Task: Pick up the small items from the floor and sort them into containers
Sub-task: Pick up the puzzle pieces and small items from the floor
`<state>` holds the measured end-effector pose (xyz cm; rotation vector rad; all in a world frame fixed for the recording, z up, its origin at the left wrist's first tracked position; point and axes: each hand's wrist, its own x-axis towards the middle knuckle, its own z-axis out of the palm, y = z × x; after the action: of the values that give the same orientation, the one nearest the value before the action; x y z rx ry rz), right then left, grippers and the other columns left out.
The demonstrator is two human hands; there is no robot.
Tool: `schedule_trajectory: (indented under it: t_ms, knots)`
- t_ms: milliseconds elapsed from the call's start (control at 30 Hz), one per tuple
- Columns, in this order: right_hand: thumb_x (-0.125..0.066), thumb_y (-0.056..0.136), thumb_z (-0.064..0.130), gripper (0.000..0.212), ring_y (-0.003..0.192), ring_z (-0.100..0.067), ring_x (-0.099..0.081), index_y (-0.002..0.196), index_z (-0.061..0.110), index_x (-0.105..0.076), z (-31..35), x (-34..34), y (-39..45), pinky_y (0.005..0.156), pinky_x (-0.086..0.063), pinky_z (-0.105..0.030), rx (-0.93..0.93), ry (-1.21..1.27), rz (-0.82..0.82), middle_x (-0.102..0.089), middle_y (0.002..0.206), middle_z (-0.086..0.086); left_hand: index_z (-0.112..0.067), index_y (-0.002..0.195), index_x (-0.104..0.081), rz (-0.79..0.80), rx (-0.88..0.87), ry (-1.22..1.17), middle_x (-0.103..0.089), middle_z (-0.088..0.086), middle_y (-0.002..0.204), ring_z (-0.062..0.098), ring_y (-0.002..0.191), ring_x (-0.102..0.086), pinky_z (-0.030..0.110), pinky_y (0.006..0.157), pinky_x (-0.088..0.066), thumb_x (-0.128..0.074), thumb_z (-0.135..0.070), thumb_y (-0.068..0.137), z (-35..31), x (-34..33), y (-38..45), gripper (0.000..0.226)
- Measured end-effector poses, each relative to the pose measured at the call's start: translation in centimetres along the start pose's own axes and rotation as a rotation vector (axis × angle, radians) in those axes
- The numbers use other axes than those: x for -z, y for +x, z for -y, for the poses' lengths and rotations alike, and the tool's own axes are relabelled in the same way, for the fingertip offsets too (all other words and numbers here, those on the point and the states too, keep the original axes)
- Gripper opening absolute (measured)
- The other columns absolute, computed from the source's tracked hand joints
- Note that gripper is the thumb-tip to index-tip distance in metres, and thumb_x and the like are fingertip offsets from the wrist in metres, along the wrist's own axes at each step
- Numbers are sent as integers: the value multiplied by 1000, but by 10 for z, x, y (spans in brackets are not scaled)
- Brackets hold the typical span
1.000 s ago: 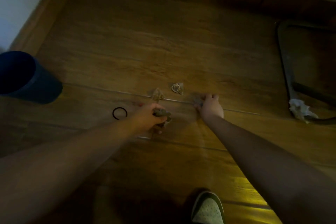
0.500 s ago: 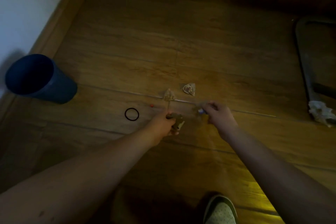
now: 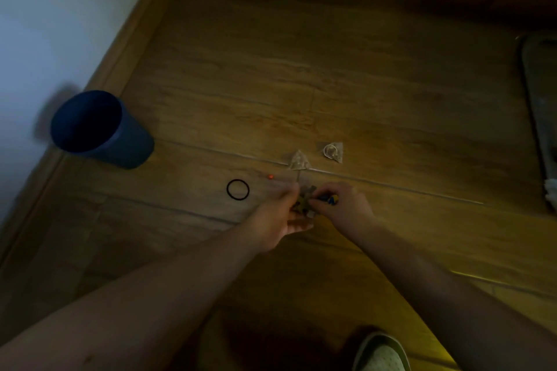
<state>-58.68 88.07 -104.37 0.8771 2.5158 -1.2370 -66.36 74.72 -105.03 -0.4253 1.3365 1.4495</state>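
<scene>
Two hands meet low over the floor: left hand cupped around a small heap of bits, right hand pinching a blue-and-yellow piece beside it. Just beyond the grip lie two clear packets, light and crinkly, best nipped by a corner; left of it a limp hair band and a red bead. Blue cup stands well left. Dim light blurs the held bits.
</scene>
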Motion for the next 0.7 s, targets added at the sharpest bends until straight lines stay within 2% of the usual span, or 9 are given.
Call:
schedule_trajectory:
  t_ms: [67,133,233,300,400,500,567,633,700]
  knots:
    - [-73,83,34,10,80,2,-54,91,28,-69,0,-5,1,58,-32,-4,12,33,-18,-61,92,13,-13,122,-56,-2,-27,11,-65,8,106,19,85,-66,37,72,-56,-48,-28,99,2,4,-2,29]
    - [-68,87,38,8,73,7,-52,89,30,-67,4,-8,2,55,-31,-3,34,43,-39,-60,86,16,-13,120,-56,-11,-57,33,-64,6,103,17,81,-64,32,68,-53,-49,-22,99,2,7,-3,24]
    - [-59,93,37,10,62,8,-53,87,32,-65,11,-8,6,50,-38,-7,77,108,-125,-61,79,16,-16,111,-57,-11,-106,103,-63,8,107,18,80,-63,28,63,-49,-47,-15,100,1,15,-2,15]
    - [-54,96,35,16,53,3,-54,83,32,-63,18,-7,10,45,-36,-11,66,197,-159,-64,76,12,-17,111,-56,-27,-121,131,-65,8,105,18,76,-65,28,61,-46,-44,-14,101,-4,20,-3,16]
    - [-50,99,33,21,59,-3,-56,85,29,-65,22,-9,21,48,-39,-17,17,278,-155,-66,80,9,-16,117,-53,-93,-124,127,-65,6,101,17,74,-65,31,64,-45,-41,-14,102,-12,34,-7,19]
    - [-50,99,33,22,69,-12,-61,88,22,-67,20,-15,33,59,-47,-28,-9,323,-102,-67,80,8,-16,123,-53,-157,-110,78,-65,11,107,14,70,-66,34,72,-49,-39,-16,103,-20,59,-4,24]
    - [-52,98,34,22,70,-12,-61,89,22,-67,18,-20,40,64,-48,-33,-42,368,-60,-66,80,7,-19,118,-55,-196,-111,16,-64,10,105,10,61,-63,26,58,-49,-37,-17,103,-26,73,-6,24]
    - [-54,97,31,18,73,-10,-60,88,23,-68,17,-23,46,67,-48,-30,-73,441,-28,-66,81,6,-18,116,-56,-198,-90,-99,-62,10,99,13,63,-59,20,44,-44,-35,-20,104,-32,81,-9,24]
    - [-56,97,28,16,73,-11,-61,86,25,-68,17,-28,49,68,-48,-28,-77,492,20,-67,82,3,-15,114,-57,-132,-63,-211,-62,10,95,14,63,-56,18,45,-43,-35,-29,103,-36,87,-17,27]
